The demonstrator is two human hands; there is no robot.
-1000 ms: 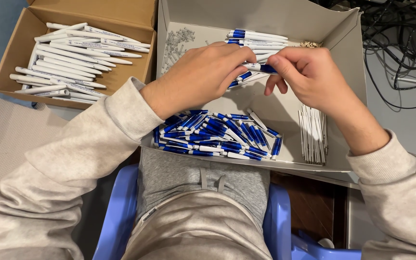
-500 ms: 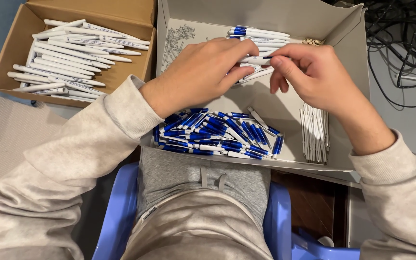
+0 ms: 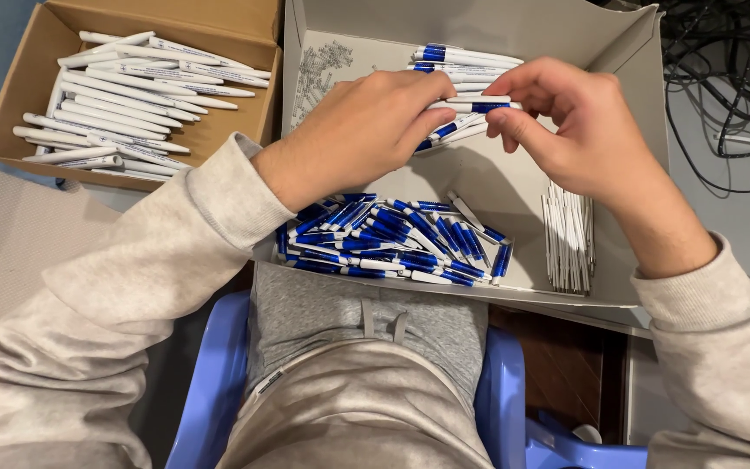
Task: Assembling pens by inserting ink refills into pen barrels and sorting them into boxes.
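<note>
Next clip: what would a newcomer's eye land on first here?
Both hands, left hand and right hand, meet over the grey box, holding a white and blue pen between their fingertips. Below them lies a heap of blue pen parts; the brown box at left holds white pens.

Glossy plastic pens [image 3: 401,243] lie in a matt cardboard box [image 3: 514,182].

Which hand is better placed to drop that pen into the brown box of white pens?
Probably the left hand: it grips the pen and sits nearer the brown box, which lies on its side. The right hand would have to cross over.
</note>
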